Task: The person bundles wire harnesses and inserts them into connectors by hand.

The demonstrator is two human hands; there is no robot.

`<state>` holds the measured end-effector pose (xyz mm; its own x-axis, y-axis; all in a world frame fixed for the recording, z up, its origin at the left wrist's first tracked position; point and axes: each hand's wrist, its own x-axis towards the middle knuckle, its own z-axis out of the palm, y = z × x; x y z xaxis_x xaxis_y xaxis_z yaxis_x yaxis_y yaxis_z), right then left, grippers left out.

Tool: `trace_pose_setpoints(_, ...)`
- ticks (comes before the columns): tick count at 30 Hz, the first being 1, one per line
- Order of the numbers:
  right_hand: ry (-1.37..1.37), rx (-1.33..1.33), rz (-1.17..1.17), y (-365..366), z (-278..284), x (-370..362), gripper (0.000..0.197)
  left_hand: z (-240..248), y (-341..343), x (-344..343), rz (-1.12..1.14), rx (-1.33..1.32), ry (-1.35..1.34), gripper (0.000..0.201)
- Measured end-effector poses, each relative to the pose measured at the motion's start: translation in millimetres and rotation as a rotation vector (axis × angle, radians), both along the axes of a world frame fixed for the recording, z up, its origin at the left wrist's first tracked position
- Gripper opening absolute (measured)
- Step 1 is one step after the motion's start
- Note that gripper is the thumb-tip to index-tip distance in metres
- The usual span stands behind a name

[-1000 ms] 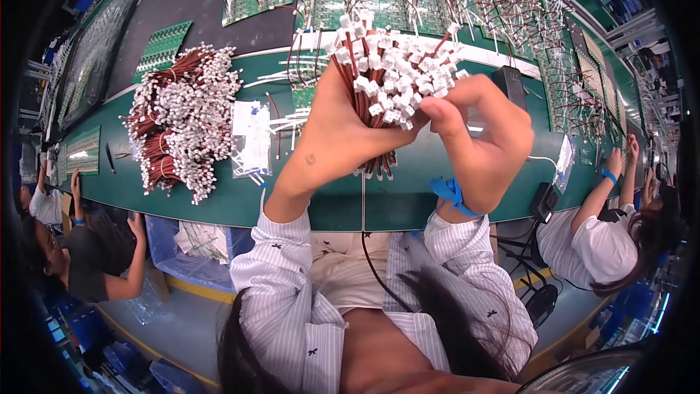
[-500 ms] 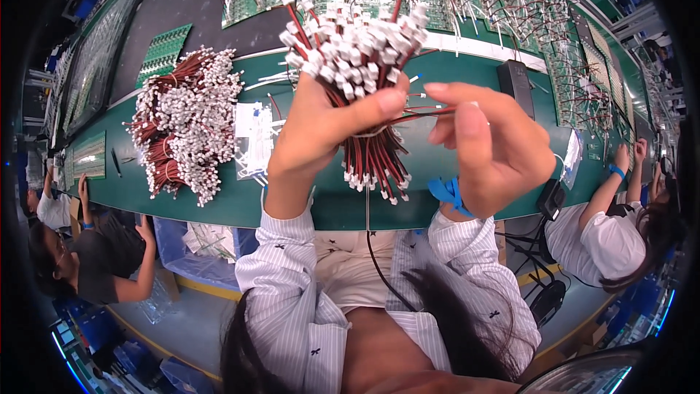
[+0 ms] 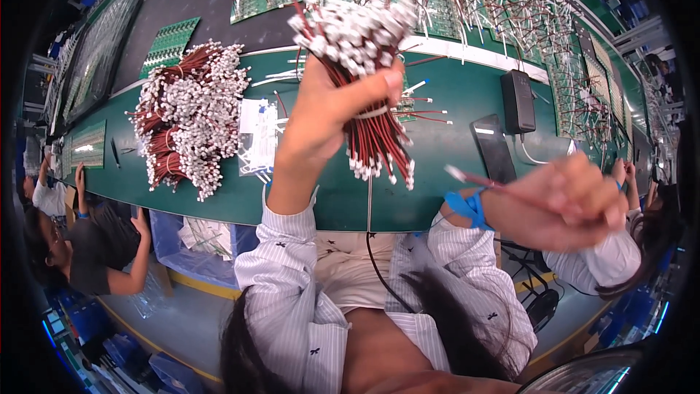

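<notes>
Wires [image 3: 364,102], a thick bundle of dark red leads with small white plugs on both ends, stand upright in the left hand [image 3: 332,113], raised above the green desk [image 3: 452,168]. The left grip is wrapped around the bundle's middle, thumb pressed across a pale band that ties the leads together; the upper plugs fan out above the fist and the lower ends hang loose below it.

A single red wire [image 3: 485,182] with a white plug at its tip is pinched in the right hand [image 3: 565,201], which is held low and to the right, well apart from the bundle. The right grip is curled tight, fingers folded over the wire so that only its free end sticks out to the left. A blue band [image 3: 467,206] sits on that wrist, and both forearms wear a striped white shirt.

On the desk to the left lies a large heap [image 3: 186,124] of the same red wires with white plugs, just beside a flat clear bag [image 3: 257,135] with white print. A few loose wires lie behind the bundle. To the right lie a dark phone [image 3: 494,147] and a black power adapter [image 3: 518,100]. Green circuit boards [image 3: 171,44] lie in rows farther back. Another person [image 3: 80,248] sits at the desk's left end.
</notes>
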<state>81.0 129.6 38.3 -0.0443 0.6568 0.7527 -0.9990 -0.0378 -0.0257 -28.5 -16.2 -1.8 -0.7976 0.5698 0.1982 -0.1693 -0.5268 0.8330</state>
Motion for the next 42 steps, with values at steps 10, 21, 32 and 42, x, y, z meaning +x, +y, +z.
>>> trace_pose_setpoints(10,-0.668,0.014,-0.298,1.8,-6.5,-22.4,0.035,1.6,-13.0,-6.2,0.09,-0.062,0.048,0.018)
trace_pose_setpoints(21,-0.673,0.045,-0.165,5.5,-13.2,-44.5,0.031,3.7,-9.2,9.3,-0.029,-0.144,-0.013,0.025)
trace_pose_setpoints(32,-0.697,0.106,0.001,5.3,-16.0,-49.1,0.014,7.2,-8.3,12.1,0.027,-0.21,0.073,0.033)
trace_pose_setpoints(42,-1.046,0.512,0.389,-2.8,-19.3,-54.0,0.01,10.4,-10.7,15.1,0.258,-0.323,0.162,0.046)
